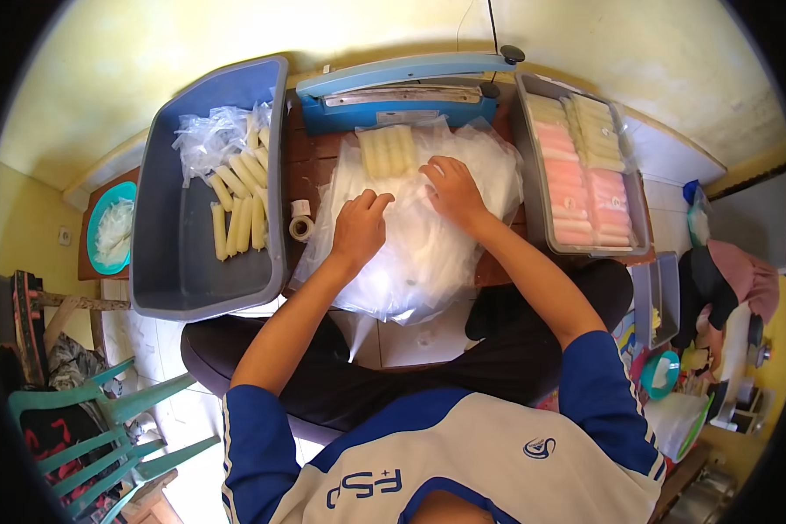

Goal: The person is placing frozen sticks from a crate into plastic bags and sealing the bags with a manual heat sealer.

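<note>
A pack of pale yellow filled tubes point(387, 148) lies on a broad pile of clear plastic bags point(393, 271), just in front of a blue sealing machine point(402, 80). My left hand point(361, 229) is over the pile, below the pack's left corner, its fingers bent and apart, holding nothing that I can make out. My right hand point(450, 190) is at the pack's lower right, fingertips touching or just above the plastic, fingers apart and curved. Two small rolls point(301, 229) sit left of the pile.
A grey tub point(157, 271) holds loose tubes and bags at left. A grey crate point(537, 236) holds pink and yellow packs at right. A teal bowl point(93, 231) is far left, green chairs point(113, 437) lower left. A co-worker point(729, 288) bends at far right.
</note>
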### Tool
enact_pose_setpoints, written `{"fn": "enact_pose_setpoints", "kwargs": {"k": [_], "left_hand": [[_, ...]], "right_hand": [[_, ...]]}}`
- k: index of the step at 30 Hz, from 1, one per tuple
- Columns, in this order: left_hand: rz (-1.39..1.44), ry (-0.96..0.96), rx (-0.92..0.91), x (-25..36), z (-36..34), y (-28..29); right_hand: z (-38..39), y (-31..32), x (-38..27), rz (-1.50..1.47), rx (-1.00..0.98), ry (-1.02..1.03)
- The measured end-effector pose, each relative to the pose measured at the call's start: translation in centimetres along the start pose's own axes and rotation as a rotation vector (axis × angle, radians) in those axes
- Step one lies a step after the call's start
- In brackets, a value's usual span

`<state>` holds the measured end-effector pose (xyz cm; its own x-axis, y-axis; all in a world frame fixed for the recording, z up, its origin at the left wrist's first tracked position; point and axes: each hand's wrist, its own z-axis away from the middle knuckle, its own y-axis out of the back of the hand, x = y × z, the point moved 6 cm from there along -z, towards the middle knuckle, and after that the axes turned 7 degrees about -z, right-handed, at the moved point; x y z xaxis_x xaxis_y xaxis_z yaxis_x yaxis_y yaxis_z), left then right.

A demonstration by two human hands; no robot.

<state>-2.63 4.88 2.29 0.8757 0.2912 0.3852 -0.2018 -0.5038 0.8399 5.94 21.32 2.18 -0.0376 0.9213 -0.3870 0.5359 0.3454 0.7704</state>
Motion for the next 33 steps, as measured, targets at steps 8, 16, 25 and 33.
{"fn": "enact_pose_setpoints", "kwargs": {"k": [8,16,25,33], "left_hand": [[0.03,-0.033,-0.002,-0.3,0.5,0.1],[0.063,0.034,-0.007,-0.3,0.7,0.5],[-0.066,-0.031,-0.007,0.3,1.1,0.5],[-0.123,-0.055,-0.142,0.8,1.6,0.1]], "right_hand": [[2.4,2.8,-1.9,0.108,0.084,0.104],[4.8,5.0,-0.8,0.026,0.168,0.073],[6.0,5.3,0.5,-0.232,0.268,-0.267],[6.8,5.5,0.8,-0.208,0.249,-0.27]]}}
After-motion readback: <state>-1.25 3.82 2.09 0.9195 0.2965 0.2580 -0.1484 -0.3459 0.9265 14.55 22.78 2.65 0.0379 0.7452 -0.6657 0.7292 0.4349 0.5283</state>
